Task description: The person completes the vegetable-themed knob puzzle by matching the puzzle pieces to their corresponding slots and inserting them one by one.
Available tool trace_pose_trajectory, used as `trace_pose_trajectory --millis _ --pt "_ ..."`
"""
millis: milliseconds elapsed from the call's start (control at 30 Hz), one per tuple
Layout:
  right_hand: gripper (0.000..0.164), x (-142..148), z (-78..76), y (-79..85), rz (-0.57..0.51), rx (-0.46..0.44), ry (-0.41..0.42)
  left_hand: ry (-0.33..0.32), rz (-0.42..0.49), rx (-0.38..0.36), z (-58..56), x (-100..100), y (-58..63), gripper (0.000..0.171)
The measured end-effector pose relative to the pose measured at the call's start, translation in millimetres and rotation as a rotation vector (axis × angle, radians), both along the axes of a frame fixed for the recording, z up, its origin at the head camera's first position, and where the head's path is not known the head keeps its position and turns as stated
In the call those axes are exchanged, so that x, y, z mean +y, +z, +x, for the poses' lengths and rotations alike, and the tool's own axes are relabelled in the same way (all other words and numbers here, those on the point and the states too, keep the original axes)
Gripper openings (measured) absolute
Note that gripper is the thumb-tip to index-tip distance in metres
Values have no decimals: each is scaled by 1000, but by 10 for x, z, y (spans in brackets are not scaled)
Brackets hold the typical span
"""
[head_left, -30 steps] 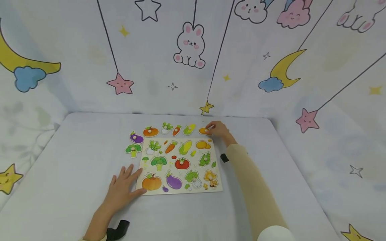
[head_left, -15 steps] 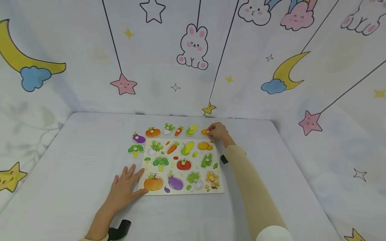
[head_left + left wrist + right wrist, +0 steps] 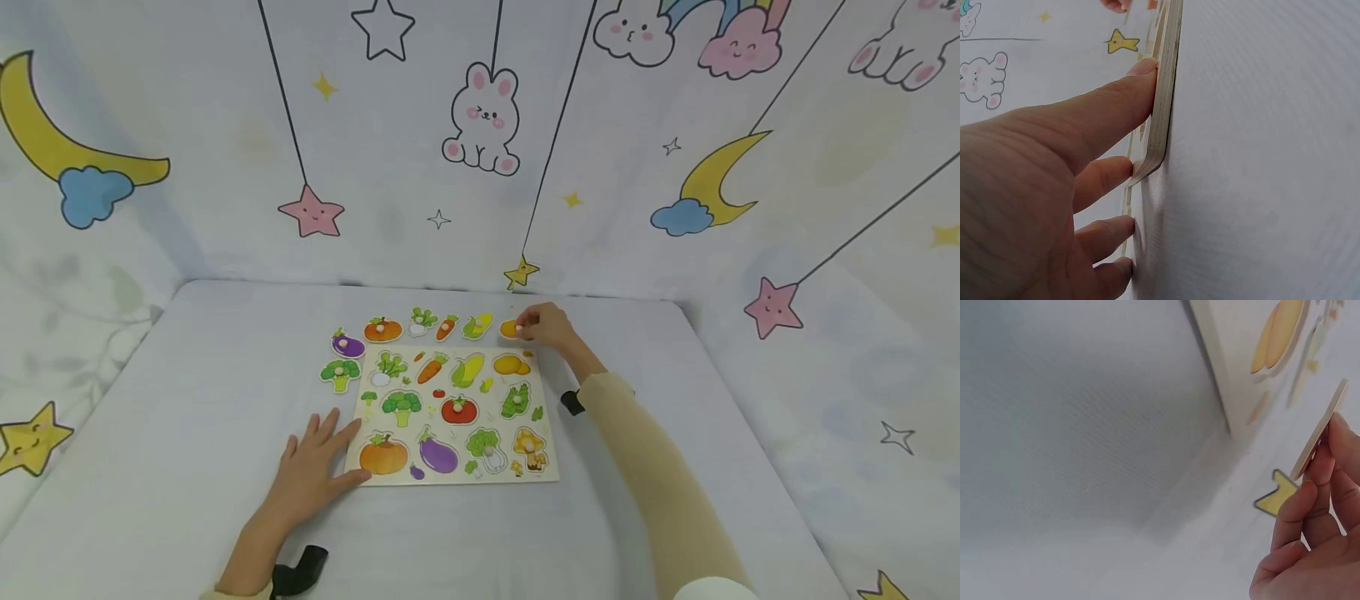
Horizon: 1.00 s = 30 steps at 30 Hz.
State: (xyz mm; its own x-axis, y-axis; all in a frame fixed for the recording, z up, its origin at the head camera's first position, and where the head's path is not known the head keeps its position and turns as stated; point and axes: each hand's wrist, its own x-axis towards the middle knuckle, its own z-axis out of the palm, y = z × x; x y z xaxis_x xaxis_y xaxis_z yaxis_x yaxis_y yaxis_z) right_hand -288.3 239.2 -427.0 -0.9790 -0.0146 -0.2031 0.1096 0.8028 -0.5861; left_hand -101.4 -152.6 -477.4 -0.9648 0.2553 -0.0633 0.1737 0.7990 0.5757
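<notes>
A flat wooden vegetable puzzle board (image 3: 487, 414) lies on the white table. My left hand (image 3: 303, 475) rests at its near left corner with fingers spread; in the left wrist view the thumb (image 3: 1110, 106) touches the board's edge. Beyond the board's far right corner, my right hand (image 3: 551, 325) pinches an orange-yellow potato puzzle piece (image 3: 507, 329) between thumb and fingers. The right wrist view shows that piece (image 3: 1319, 434) edge-on and tilted, its face mostly hidden. Knobbed pieces sit in the board, among them a tomato (image 3: 459, 412) and a mushroom (image 3: 531, 450).
Loose pieces lie along the far edge: a pumpkin (image 3: 383, 330), a white radish (image 3: 422, 322), a carrot (image 3: 446, 327) and a corn (image 3: 477, 326). An eggplant (image 3: 348, 343) and a broccoli (image 3: 341, 376) lie at the left. A cartoon-printed backdrop (image 3: 405, 133) rises behind.
The head view has shifted slightly, moving the scene a little rightward. My right forearm has swung slightly outward while the hand stays at the potato piece. The left hand keeps its place.
</notes>
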Motion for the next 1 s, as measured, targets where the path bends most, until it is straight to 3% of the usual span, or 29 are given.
trace_pose_trajectory --millis 400,1000 --pt "16 -82 307 51 88 13 115 -6 1 -17 -12 -13 26 79" --pt "10 -195 377 -83 93 -67 110 -11 2 15 9 -18 15 78"
